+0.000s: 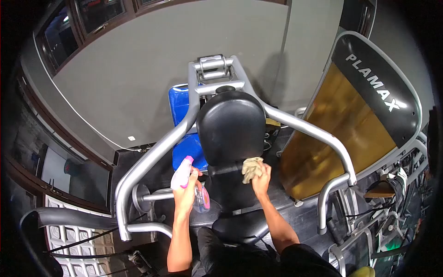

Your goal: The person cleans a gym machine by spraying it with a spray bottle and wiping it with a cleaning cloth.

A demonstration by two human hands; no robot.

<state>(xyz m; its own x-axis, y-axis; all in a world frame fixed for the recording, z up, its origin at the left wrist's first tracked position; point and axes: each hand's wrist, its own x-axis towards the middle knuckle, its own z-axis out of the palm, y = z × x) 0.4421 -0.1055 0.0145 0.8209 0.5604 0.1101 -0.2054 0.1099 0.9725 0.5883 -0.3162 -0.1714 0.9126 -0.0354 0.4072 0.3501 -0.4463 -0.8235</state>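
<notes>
Left of center, a left hand point(187, 191) wraps the neck of a spray bottle point(201, 199), likely light, smooth and best gripped there; at center, a right hand point(261, 179) pinches a bunched cloth point(251, 169), seemingly soft, limp, easily grasped anywhere.

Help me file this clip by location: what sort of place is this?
Probably a gym: a black backrest between silver bars, a PLAMAX panel, and more exercise equipment at far right.
</notes>
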